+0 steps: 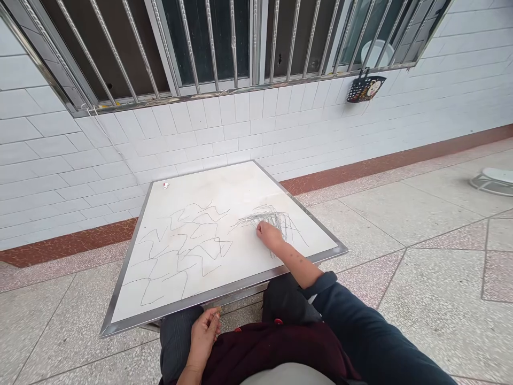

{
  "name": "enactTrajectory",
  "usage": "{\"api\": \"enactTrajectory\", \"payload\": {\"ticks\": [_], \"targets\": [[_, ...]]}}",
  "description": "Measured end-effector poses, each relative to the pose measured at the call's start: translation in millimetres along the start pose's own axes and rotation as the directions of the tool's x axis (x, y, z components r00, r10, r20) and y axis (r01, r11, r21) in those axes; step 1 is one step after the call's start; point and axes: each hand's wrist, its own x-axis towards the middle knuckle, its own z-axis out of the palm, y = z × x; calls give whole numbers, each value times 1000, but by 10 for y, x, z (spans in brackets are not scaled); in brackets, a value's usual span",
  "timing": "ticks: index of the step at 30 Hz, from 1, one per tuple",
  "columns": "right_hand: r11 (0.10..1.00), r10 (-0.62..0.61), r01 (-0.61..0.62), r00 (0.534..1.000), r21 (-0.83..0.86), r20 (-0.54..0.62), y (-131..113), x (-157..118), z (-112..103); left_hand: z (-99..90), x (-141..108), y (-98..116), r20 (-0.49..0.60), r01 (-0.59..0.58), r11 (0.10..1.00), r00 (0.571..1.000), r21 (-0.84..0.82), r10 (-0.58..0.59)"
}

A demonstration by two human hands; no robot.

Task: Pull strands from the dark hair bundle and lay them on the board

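A pile of thin, dark, mostly straight wire-like strands (266, 215) lies on the right half of a white tabletop (236, 184). My right hand (267, 234) is at the near side of this pile with its fingers closed; what they hold, if anything, is hidden. On the left half, several thin strands bent into zigzags (200, 220) are spread out singly. My left hand (206, 329) is over my lap, just off the table's near edge. Its thumb and fingers are pinched together, and anything between them is too small to name.
A metal rim (276, 272) borders the table. Near its far left corner sits a small white-and-red object (165, 185). Behind stands a white tiled wall (224, 128) with a barred window, where a black basket (364, 88) hangs. A round white-topped stool (497, 176) is far right.
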Motion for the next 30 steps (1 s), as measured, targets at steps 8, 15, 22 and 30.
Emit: {"api": "enactTrajectory", "payload": {"ticks": [8,15,22,30], "targets": [[954,-54,64,998,292,-42,119,-18,-78,-10,-5,-36,3,-21,1000,1000,12,21],[847,-54,124,987,516,-149,118,0,-130,-9,-29,12,13,-36,999,999,31,36],[730,-7,196,960,655,-280,73,-19,-301,-16,-33,12,16,-65,995,998,75,64],[634,-91,278,954,721,-287,-230,-436,-538,52,-331,390,82,-304,918,953,255,292]]}}
